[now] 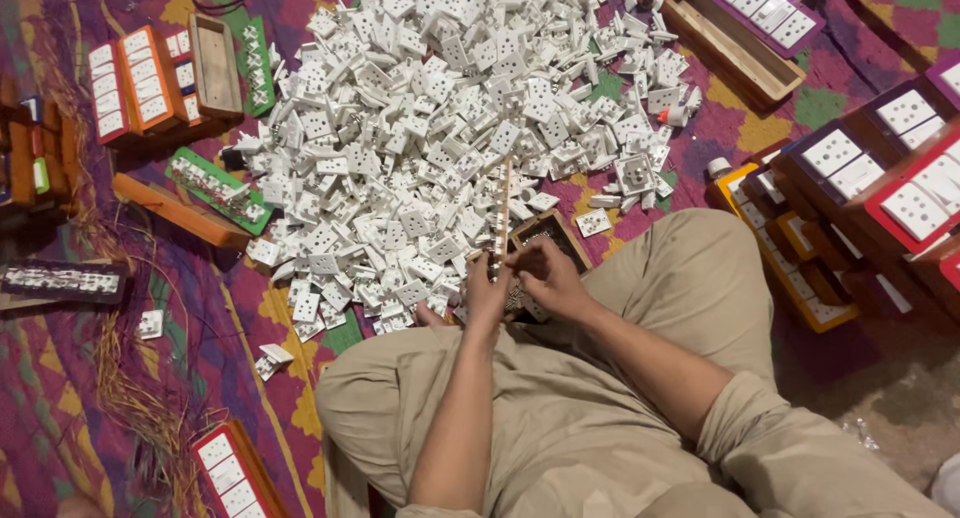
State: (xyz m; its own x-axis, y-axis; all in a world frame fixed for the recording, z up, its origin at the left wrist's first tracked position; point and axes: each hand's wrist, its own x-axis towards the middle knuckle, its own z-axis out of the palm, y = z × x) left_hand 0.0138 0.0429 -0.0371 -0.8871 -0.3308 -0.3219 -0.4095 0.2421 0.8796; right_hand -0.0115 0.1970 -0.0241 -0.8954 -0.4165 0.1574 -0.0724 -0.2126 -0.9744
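White plastic socket plates (pixel 450 128) lie heaped at twelve o'clock on the patterned mat (pixel 60 398). We hold a long narrow strip (pixel 501 213) upright between both hands: our left hand (pixel 487 296) grips its lower end, and our right hand (pixel 545 276) pinches it just beside, at three o'clock. A small open wooden box (pixel 550 230) sits just behind our hands. Filled trays (pixel 870 178) stack at two o'clock.

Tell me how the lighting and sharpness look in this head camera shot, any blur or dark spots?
Head view: light falls evenly on the white socket pile, which is bright but keeps its detail; the left edge by the orange trays and the right corner sink into shadow; the left hand and right hand on the thin strip look slightly soft; the edges bend a little.
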